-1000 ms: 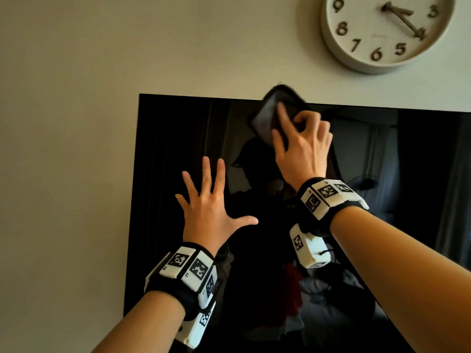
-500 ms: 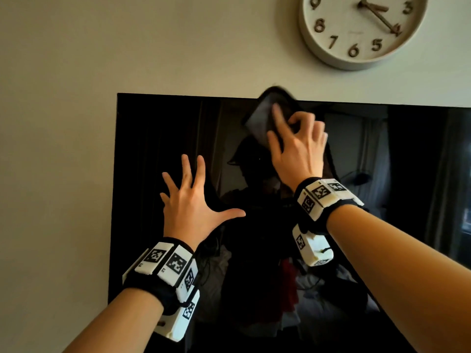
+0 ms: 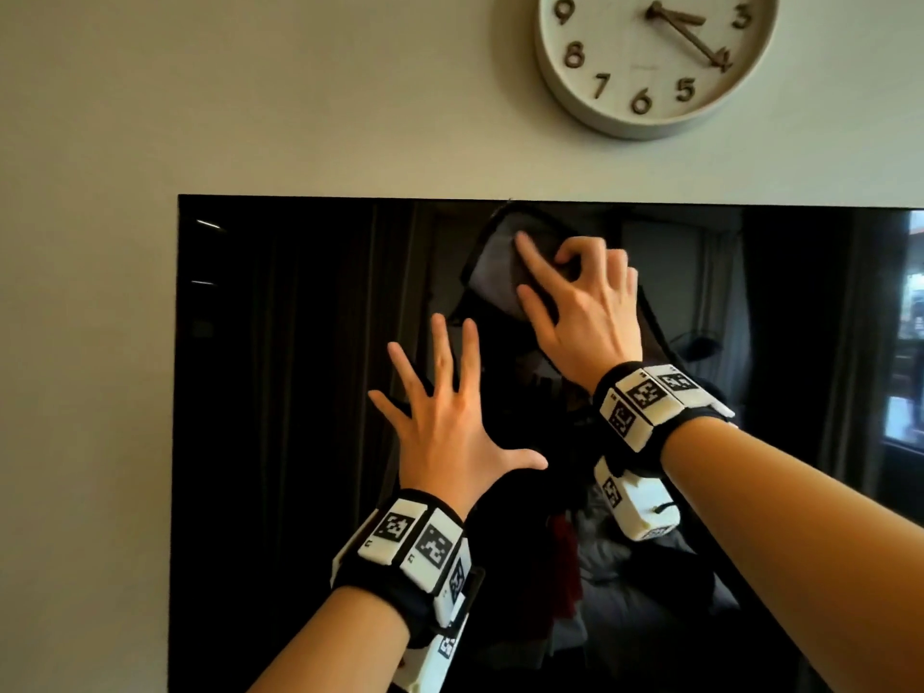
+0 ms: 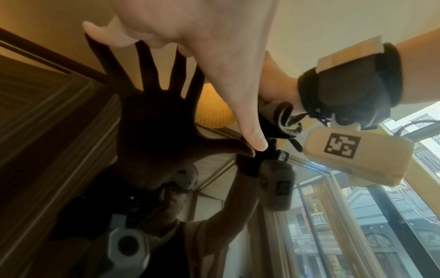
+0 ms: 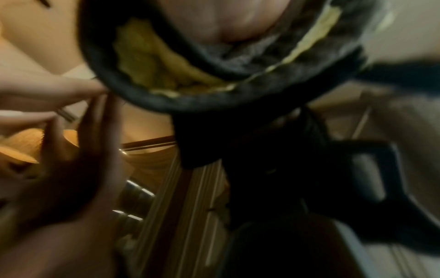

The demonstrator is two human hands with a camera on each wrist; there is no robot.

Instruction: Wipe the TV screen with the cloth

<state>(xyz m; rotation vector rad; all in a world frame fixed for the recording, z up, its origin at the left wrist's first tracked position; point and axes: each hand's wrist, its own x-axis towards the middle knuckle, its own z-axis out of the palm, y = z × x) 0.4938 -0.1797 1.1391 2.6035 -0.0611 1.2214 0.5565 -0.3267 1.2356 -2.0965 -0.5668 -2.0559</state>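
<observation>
Cloth [image 3: 505,272] sits bunched under my right hand [image 3: 582,312] near the TV screen [image 3: 300,392] top edge, left hand [image 3: 450,432] splayed flat beside it, probably touching glass and risking smudges.

Home living room: wall-mounted TV screen [image 3: 310,442] hanging on plain wall [image 3: 250,92] beneath round clock [image 3: 655,57]; screen reflecting curtains, tall windows.

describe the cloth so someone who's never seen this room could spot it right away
Find the round wall clock; below it hangs a black TV screen. Near the screen's top edge, the right hand presses a dark grey cloth to the glass. It is the only soft, matte thing there; the left hand is bare.
</observation>
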